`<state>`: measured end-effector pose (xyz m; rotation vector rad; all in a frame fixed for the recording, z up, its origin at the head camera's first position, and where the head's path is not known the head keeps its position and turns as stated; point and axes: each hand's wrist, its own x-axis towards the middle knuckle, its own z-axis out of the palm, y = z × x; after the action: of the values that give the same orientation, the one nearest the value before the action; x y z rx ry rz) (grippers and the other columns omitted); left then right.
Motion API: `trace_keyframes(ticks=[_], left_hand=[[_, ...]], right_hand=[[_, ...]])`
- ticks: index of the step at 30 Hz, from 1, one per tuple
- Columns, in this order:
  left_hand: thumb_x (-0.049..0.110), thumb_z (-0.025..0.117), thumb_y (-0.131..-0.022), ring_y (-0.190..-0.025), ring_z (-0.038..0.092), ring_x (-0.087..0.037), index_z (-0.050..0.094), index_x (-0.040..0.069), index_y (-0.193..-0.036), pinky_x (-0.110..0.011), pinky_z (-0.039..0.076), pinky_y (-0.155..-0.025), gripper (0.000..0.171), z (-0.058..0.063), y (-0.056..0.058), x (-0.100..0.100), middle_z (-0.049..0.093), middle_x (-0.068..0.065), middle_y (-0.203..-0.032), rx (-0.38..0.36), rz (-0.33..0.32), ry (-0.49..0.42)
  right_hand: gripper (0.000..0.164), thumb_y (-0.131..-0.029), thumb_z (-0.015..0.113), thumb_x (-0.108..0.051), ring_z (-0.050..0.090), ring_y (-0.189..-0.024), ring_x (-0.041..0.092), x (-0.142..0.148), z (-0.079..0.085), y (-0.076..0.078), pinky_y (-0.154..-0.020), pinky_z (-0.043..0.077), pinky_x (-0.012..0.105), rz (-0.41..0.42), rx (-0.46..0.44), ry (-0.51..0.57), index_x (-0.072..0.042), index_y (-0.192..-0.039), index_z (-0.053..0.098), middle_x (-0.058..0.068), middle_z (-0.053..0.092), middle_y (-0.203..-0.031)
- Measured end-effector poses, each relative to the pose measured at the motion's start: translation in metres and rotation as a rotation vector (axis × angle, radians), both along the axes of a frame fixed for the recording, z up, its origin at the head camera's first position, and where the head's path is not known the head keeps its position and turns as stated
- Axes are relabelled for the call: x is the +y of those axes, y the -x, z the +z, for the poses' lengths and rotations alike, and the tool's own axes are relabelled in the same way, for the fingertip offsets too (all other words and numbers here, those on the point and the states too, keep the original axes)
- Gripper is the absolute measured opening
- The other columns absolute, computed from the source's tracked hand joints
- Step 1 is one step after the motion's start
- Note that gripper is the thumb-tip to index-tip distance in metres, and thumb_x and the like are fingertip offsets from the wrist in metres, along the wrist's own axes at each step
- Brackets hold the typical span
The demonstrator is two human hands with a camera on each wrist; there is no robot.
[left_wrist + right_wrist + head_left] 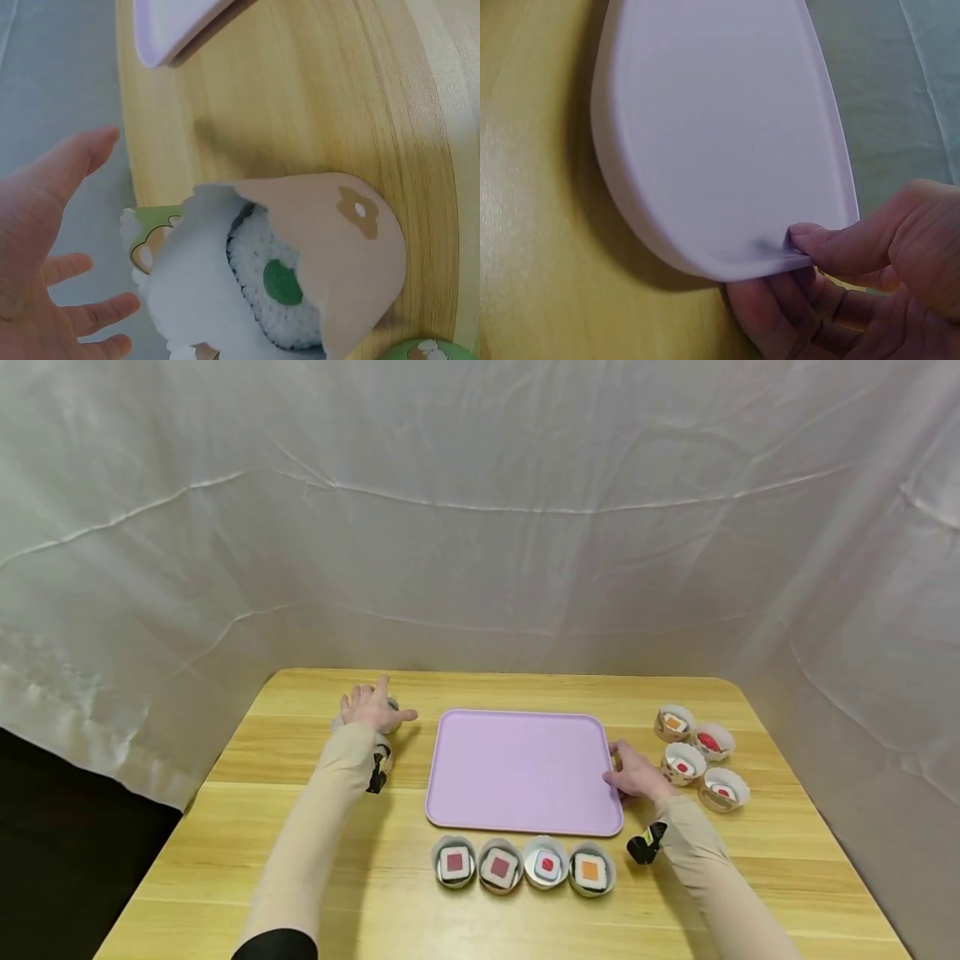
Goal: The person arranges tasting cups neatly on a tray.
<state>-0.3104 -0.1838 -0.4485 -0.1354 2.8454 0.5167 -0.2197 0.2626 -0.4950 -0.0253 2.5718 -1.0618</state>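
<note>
On the table lies a lilac tray (521,772). My right hand (636,775) pinches its right edge; in the right wrist view the thumb (829,247) is over the rim and the fingers are beneath. My left hand (372,706) is spread at the far left, thumb out toward the tray, over paper cups that it partly hides. In the left wrist view, a pinkish paper cup (352,232) holds a sushi roll piece (266,300) with a green centre. The left fingers (97,311) are apart from this cup, with nothing in them.
Along the tray's near edge runs a row of several paper cups (453,881) with square-topped sushi pieces. Several more filled cups (683,764) are grouped to the right, beyond the right hand. A pale curtain (510,568) surrounds the table's back and sides.
</note>
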Motion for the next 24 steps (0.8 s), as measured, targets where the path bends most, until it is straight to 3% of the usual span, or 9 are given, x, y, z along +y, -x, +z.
trace_keyframes(ticks=[9, 16, 24], left_hand=[[0.050, 0.068, -0.090, -0.152, 0.018, -0.048, 0.018, 0.010, -0.160, -0.063, 0.003, -0.126, 0.094, -0.009, 0.005, 0.005, 0.026, -0.031, -0.161, -0.010, 0.011, 0.034], [0.033, 0.071, -0.090, -0.148, 0.025, -0.050, 0.025, 0.012, -0.158, -0.063, 0.012, -0.125, 0.085, -0.017, 0.006, 0.007, 0.033, -0.029, -0.157, -0.011, 0.022, 0.029], [0.017, 0.059, -0.095, -0.137, 0.040, -0.052, 0.038, 0.008, -0.150, -0.064, 0.025, -0.119, 0.060, -0.023, 0.005, 0.006, 0.044, -0.029, -0.148, 0.027, 0.036, 0.048]], right_hand=[[0.049, -0.095, 0.054, -0.001, 0.063, -0.065, 0.022, 0.000, 0.001, -0.002, -0.053, 0.059, 0.035, -0.002, -0.007, -0.005, 0.009, -0.137, 0.032, 0.021, 0.056, -0.090], [0.049, -0.096, 0.055, -0.002, 0.063, -0.065, 0.022, -0.001, -0.001, -0.003, -0.053, 0.059, 0.035, -0.003, -0.005, -0.013, 0.008, -0.139, 0.032, 0.021, 0.056, -0.090], [0.049, -0.096, 0.055, -0.002, 0.063, -0.065, 0.022, 0.000, -0.001, -0.004, -0.053, 0.058, 0.035, -0.002, -0.001, -0.016, 0.008, -0.138, 0.032, 0.020, 0.055, -0.089]])
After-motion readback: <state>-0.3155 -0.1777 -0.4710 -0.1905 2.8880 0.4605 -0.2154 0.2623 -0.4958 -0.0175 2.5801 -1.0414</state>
